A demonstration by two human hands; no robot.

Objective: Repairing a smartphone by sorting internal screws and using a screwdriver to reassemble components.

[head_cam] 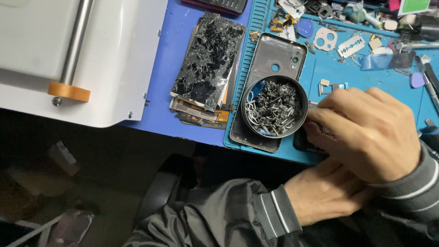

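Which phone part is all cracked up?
The black glass screen on top of the stack on the left is shattered all over. The grey phone back cover beside it, under the round tin of screws, looks whole.

Shattered phone screens (pixel 208 57) beside a razor blade (pixel 351 45) and white machine (pixel 91 50).

one head camera looks steeply down, close over the blue mat (pixel 329 80) edge.

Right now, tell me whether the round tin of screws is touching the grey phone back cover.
Touching. The head view shows the round tin of screws sitting directly on the grey phone back cover, overlapping its lower half with no gap visible.
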